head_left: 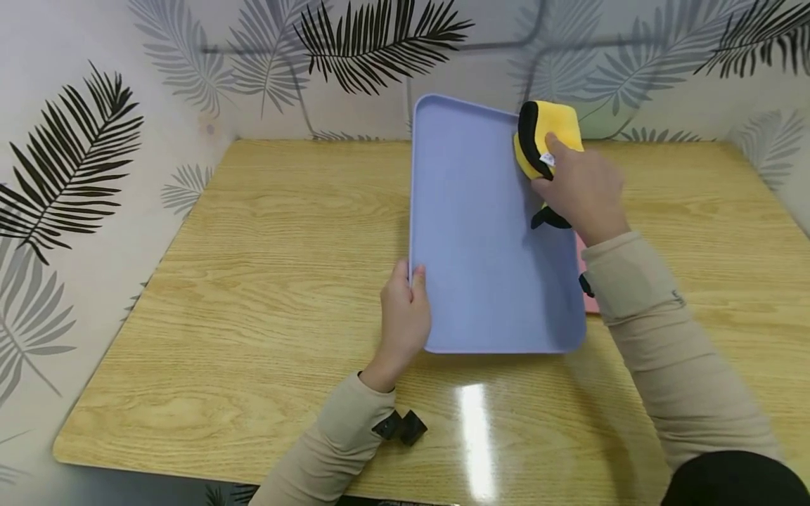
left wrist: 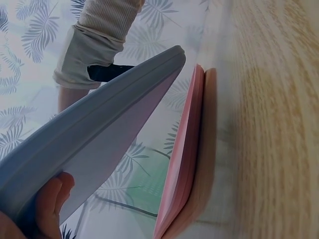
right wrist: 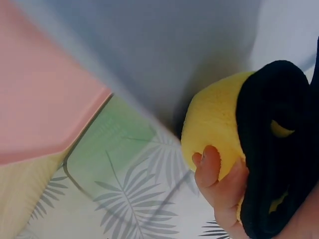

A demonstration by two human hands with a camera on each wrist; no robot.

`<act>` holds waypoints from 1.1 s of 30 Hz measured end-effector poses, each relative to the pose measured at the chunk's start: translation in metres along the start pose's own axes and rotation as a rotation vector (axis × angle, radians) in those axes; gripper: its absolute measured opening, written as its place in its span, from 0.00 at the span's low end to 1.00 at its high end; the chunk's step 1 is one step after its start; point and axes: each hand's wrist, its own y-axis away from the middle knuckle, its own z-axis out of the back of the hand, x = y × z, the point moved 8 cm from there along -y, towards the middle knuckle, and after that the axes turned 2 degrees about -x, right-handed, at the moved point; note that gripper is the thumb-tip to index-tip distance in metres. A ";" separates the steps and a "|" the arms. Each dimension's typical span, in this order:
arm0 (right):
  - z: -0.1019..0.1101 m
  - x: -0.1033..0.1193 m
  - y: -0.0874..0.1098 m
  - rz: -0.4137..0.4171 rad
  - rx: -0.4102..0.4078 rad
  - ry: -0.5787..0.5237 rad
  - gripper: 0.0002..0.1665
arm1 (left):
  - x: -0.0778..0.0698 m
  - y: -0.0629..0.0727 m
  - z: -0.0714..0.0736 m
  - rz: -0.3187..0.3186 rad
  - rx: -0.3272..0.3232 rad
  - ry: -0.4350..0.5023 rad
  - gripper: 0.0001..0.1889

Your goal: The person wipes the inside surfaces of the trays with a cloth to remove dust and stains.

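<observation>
A periwinkle-blue rectangular tray point(head_left: 487, 232) is held up at a tilt over the table. My left hand point(head_left: 405, 316) grips its left rim near the lower corner, thumb on the inner side; in the left wrist view, curled fingers point(left wrist: 50, 199) show against its underside. My right hand point(head_left: 585, 186) holds a bunched yellow cloth with black edging point(head_left: 557, 126) at the tray's upper right rim. Close up in the right wrist view, the cloth point(right wrist: 214, 119) folds over itself and lies against the tray's surface.
Beneath the raised blue tray a pink tray point(head_left: 591, 306) rests on the wood-grain table point(head_left: 285, 246), mostly hidden in the head view. Behind the table stands a wall point(head_left: 266, 91) with a leaf pattern.
</observation>
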 end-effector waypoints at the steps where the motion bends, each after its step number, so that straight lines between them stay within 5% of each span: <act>1: 0.001 0.002 0.000 0.003 -0.003 -0.006 0.40 | 0.000 0.000 0.000 0.000 -0.002 -0.002 0.07; 22: 0.020 0.098 0.028 0.209 -0.185 -0.055 0.39 | -0.004 0.006 -0.013 0.008 0.066 0.013 0.08; 33: 0.022 0.101 0.038 0.263 -0.300 -0.053 0.39 | -0.004 0.005 -0.009 0.004 0.050 -0.006 0.08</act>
